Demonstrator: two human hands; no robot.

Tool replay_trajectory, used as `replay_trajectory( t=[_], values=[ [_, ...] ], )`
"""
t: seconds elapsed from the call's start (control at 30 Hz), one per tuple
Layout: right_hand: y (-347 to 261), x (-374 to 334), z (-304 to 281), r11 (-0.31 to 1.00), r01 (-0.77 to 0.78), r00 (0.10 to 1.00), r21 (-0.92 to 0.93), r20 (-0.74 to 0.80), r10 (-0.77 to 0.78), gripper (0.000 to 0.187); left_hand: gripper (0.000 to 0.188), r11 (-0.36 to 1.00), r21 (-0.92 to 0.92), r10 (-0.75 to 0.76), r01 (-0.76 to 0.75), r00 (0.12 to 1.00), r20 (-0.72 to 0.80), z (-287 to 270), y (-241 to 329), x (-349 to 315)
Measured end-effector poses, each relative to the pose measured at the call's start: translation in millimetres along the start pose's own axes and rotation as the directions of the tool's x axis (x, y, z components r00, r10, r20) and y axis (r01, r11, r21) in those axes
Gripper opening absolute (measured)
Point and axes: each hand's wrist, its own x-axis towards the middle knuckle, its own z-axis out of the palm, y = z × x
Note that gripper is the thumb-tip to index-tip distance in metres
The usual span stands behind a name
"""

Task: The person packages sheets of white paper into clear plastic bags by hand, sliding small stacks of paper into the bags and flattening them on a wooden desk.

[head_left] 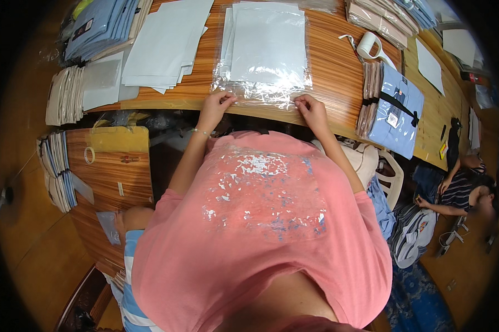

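Note:
A clear plastic bag (pixel 258 97) lies on the wooden table right in front of me, its crinkled near edge toward my body. White sheets (pixel 269 44) show through the plastic; whether they are inside or beneath it I cannot tell. At the bag's near left corner, my left hand (pixel 218 104) pinches the plastic between thumb and fingers. My right hand (pixel 312 108) has the near right corner in a similar pinch. Both hands rest close to the table's front edge.
A fanned pile of white sheets (pixel 161 44) lies to the left, near folded blue shirts (pixel 97 33). On the right are a tape roll (pixel 366 45), scissors (pixel 349 41) and strapped folded shirts (pixel 396 110). Other people (pixel 465 191) sit at the right and lower left.

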Motion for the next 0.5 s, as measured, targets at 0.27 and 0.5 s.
replay_trajectory(
  t=[0.27, 0.5],
  values=[
    [-42, -5, -10, 0.851, -0.081, 0.997, -0.518, -0.034, 0.074, 0.037, 0.033, 0.859, 0.503, 0.168, -0.096, 0.981, -0.101, 3, 15, -9],
    [-11, -28, 1, 0.568, 0.601, 0.799, -0.562, 0.407, -0.442, 0.059, 0.054, 0.514, 0.606, 0.525, -0.607, 0.781, 0.337, 13, -13, -26]
  ],
)
